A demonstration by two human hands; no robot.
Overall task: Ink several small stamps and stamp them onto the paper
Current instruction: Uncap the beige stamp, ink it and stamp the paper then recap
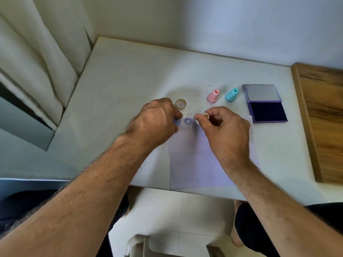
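Note:
A white sheet of paper (194,160) lies on the table and carries two blue smiley prints (188,121) near its far edge. My right hand (224,130) pinches a small cream stamp (203,117) and holds it down on the paper just right of the prints. My left hand (157,121) rests knuckles-up on the paper's far left corner, half covering the left print; whether it holds anything is hidden. A pink stamp (213,96) and a teal stamp (232,94) stand upright beyond the paper. An open ink pad (267,111) with dark blue ink lies at the right.
A small round cap or stamp (181,104) lies face-up just beyond my left hand. A wooden board (323,115) borders the white table (130,89) on the right. A curtain (37,62) hangs at the left. The table's near edge crosses above my knees.

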